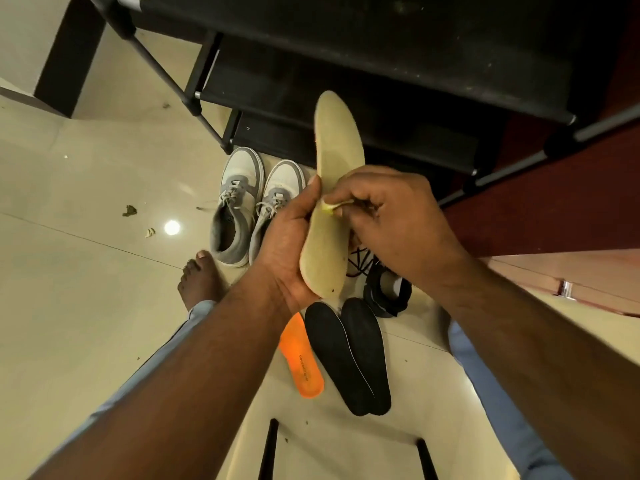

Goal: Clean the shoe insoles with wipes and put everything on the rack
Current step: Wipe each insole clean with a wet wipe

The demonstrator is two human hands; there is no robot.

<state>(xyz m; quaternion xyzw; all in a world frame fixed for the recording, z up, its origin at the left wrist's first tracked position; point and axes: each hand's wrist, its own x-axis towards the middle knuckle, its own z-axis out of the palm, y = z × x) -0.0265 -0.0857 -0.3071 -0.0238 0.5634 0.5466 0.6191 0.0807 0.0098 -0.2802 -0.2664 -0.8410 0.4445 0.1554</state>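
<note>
My left hand (pixel 287 237) grips a long yellowish insole (pixel 337 140) around its lower half, holding it upright in front of the black shoe rack (pixel 381 57). My right hand (pixel 391 216) pinches a small crumpled wipe (pixel 329 206) against the insole's middle. On the floor below lie an orange insole (pixel 303 362) and two black insoles (pixel 349 355) side by side. A pair of grey and white sneakers (pixel 249 206) stands on the floor to the left of the held insole.
A dark shoe with black laces (pixel 384 289) lies partly hidden under my right forearm. Scraps of debris (pixel 131 211) dot the tiled floor at left. My bare foot (pixel 199 282) rests beside the sneakers. A red-brown wooden panel (pixel 554 216) stands at right.
</note>
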